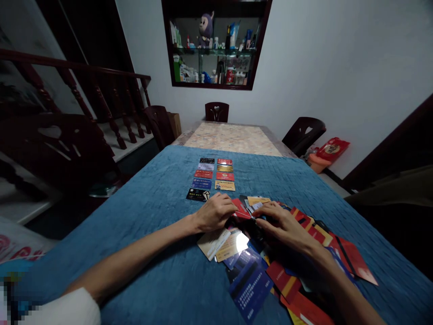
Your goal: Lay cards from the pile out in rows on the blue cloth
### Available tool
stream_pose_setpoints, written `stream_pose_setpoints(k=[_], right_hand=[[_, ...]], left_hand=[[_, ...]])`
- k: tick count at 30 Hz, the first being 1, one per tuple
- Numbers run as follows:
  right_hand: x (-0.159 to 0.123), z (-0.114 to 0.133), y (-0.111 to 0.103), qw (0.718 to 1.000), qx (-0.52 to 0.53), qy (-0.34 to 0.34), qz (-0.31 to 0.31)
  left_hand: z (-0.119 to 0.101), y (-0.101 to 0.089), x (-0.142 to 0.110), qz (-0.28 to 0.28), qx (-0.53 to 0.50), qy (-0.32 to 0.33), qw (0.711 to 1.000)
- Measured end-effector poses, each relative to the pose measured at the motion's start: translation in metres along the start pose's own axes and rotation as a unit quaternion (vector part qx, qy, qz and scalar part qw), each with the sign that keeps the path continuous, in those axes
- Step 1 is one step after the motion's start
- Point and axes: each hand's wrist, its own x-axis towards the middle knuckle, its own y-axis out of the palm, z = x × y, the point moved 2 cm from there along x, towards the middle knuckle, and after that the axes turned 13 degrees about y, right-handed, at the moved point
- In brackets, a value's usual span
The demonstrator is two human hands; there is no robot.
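My left hand [218, 212] is closed, with its fingertips pinching one end of a red card [242, 211] over the edge of a loose pile. My right hand [279, 221] reaches in from the other side, its thumb and fingers closed at the card's opposite end. Part of the card lies hidden behind the fingers. Below the hands, cream cards [214, 243] and dark blue cards [251, 289] overlap. More red cards [352, 257] spread out right of my right forearm. Ahead of my left hand, several cards form two columns, with a black card [199, 194] nearest.
A blue cloth [152, 225] covers the near part of the table, and a patterned cover [233, 135] shows beyond. Chairs [304, 133] stand around it. A wall cabinet [216, 49] holds a plush toy and bottles. A wooden railing [77, 67] runs along the left.
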Motion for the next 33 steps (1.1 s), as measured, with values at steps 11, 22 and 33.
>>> stream_pose_setpoints(k=[11, 22, 33], right_hand=[[0.001, -0.004, 0.004, 0.996, 0.003, -0.066, -0.065], [0.003, -0.011, 0.014, 0.98, -0.05, -0.089, -0.171], [0.002, -0.01, 0.02, 0.962, -0.133, -0.113, -0.211]], left_hand=[[0.0, 0.001, -0.002, -0.034, -0.101, -0.063, 0.992], [0.002, 0.006, -0.004, -0.05, -0.124, -0.098, 0.986], [0.003, 0.01, -0.006, -0.061, -0.115, -0.101, 0.986]])
